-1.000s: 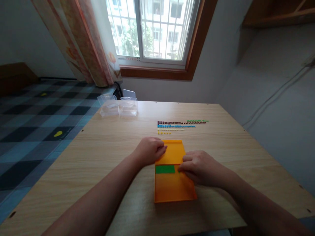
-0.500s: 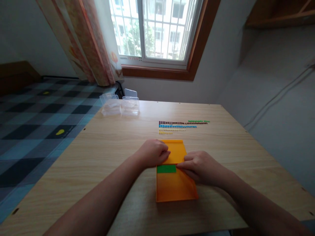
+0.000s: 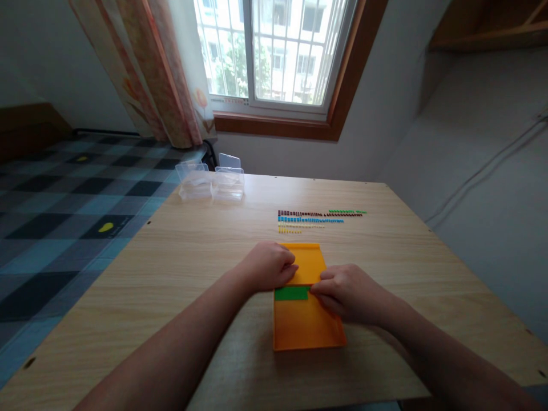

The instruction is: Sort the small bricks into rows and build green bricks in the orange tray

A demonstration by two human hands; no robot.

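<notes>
An orange tray lies on the wooden table in front of me. A flat green plate sits across its middle. My left hand rests with curled fingers on the tray's left edge, just above the green plate. My right hand lies on the tray's right side, its fingertips pinched at the plate's right end. Whether those fingers hold a small piece is hidden.
Rows of tiny coloured pieces, dark, blue, green and yellow, are lined up beyond the tray. Two clear plastic boxes stand at the table's far left corner. A window and curtain are behind. A checked floor lies left of the table.
Both hands stay on the tray. The right fingertips have closed in slightly on the green plate's right end. The view has shifted a little.
</notes>
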